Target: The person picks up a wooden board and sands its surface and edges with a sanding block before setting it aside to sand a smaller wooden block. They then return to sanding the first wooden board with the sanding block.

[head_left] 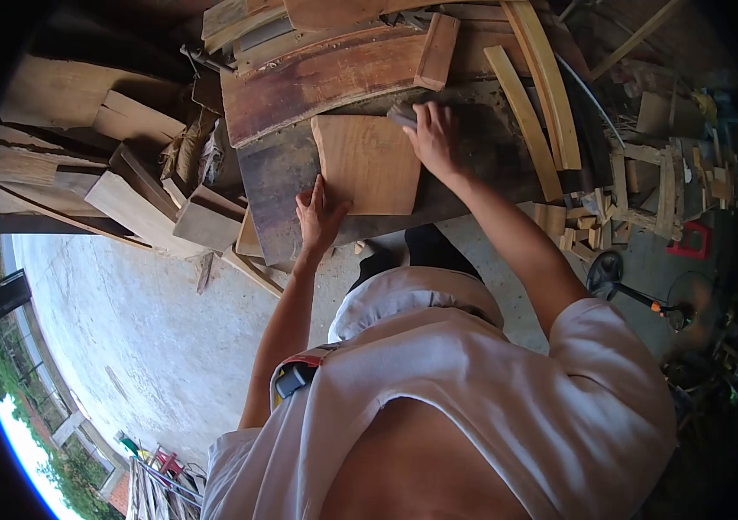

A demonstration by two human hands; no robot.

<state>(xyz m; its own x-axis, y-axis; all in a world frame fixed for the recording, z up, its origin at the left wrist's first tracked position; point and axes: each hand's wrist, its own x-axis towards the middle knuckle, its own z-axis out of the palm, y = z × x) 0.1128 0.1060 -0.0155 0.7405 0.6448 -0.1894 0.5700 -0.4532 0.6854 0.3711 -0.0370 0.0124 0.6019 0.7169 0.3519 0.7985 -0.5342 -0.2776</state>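
Observation:
A flat, light-brown wooden board (369, 166) lies on the dark worktable (274, 186) in front of me. My left hand (319, 217) grips its near left corner, index finger along the left edge and thumb at the near edge. At the board's far right corner, my right hand (435, 137) is closed around a small grey block (401, 115). The block overlaps the board's far edge in this view, and its right end is hidden under my fingers.
Behind the board lie a wide reddish-brown plank (317, 95) and a short wood block (436, 52). Long pale strips (525, 121) lean on the right. Stacked offcuts (135, 191) crowd the left. A fan (676, 312) and a red stool (689, 241) stand on the floor.

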